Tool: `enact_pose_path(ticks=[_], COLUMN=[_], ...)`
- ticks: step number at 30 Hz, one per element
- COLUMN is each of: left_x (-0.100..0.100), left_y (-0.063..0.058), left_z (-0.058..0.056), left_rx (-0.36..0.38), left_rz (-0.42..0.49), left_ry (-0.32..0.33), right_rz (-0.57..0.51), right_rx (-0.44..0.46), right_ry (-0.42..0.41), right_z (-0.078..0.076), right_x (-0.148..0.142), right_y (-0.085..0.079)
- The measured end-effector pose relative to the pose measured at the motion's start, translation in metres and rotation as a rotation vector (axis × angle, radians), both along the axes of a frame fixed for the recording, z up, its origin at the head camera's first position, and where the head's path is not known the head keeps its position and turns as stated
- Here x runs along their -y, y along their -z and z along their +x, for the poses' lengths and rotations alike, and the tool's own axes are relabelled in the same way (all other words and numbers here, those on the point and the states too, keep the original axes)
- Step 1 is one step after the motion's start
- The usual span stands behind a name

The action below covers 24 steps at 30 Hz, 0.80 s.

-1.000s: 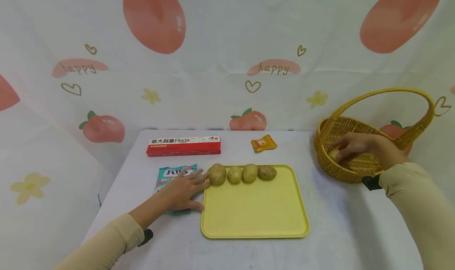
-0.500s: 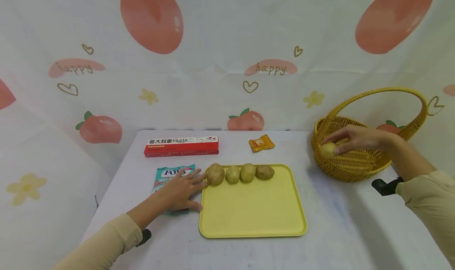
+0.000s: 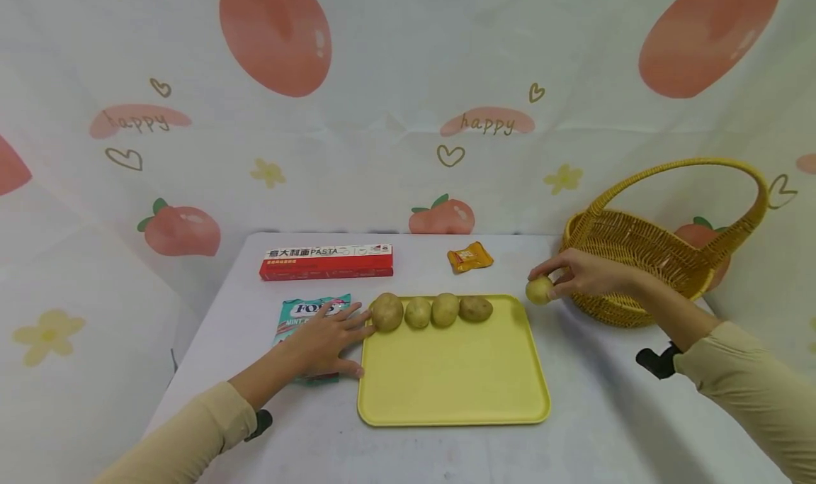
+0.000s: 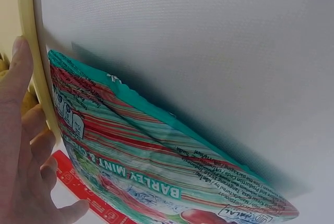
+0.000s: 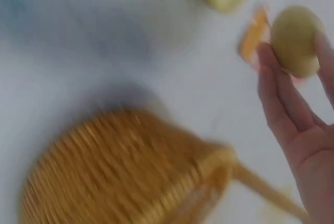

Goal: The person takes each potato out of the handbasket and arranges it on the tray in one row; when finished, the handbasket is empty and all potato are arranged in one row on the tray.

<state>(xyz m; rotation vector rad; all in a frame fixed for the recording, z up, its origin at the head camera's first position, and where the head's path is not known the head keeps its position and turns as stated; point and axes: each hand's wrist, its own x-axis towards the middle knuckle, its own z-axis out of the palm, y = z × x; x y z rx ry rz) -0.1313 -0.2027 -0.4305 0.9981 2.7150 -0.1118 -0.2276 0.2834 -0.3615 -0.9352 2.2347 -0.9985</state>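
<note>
My right hand (image 3: 589,273) pinches a small round potato (image 3: 539,290) between thumb and fingers, in the air between the wicker basket (image 3: 602,310) and the yellow tray (image 3: 455,378). The right wrist view shows the same potato (image 5: 296,41) at the fingertips. With fingers spread, my left hand (image 3: 325,344) rests at the tray's left edge, its fingertips by the leftmost potato (image 3: 387,312). Beside that one, more potatoes stand in a row along the tray's back edge, ending with a browner potato (image 3: 475,308). A teal candy bag (image 3: 295,319) lies partly hidden beneath the left hand.
A red and white pasta box (image 3: 327,263) lies at the back left of the table. Behind the tray lies a small orange packet (image 3: 470,257). The basket's tall handle (image 3: 685,163) arches up at the right. A printed cloth (image 3: 376,59) hangs behind the table.
My right hand has lifted the potato out of the basket and carried it left, close to the tray's back right corner. The left hand has stayed at the tray's left edge.
</note>
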Motion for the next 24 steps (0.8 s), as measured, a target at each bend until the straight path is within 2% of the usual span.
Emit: enact_pose_path(ticks=[5, 8, 12, 16, 24], left_x=[0.000, 0.000, 0.000, -0.001, -0.001], left_y=[0.001, 0.002, 0.002, 0.000, -0.002], left_z=[0.000, 0.002, 0.003, 0.004, 0.003], left_rx=[-0.007, -0.006, -0.004, -0.009, 0.005], left_rz=[0.002, 0.002, 0.004, 0.005, 0.017], left_ry=[0.003, 0.007, 0.009, 0.007, 0.003], right_rz=[-0.074, -0.107, -0.070, -0.014, 0.083], right_rx=[-0.017, -0.021, -0.094, -0.174, -0.268], right_ry=[-0.022, -0.008, 0.007, 0.020, 0.023], right_z=[0.002, 0.006, 0.011, 0.014, 0.022], right_x=[0.016, 0.024, 0.036, 0.045, 0.047], right_y=[0.032, 0.049, 0.063, 0.065, 0.056])
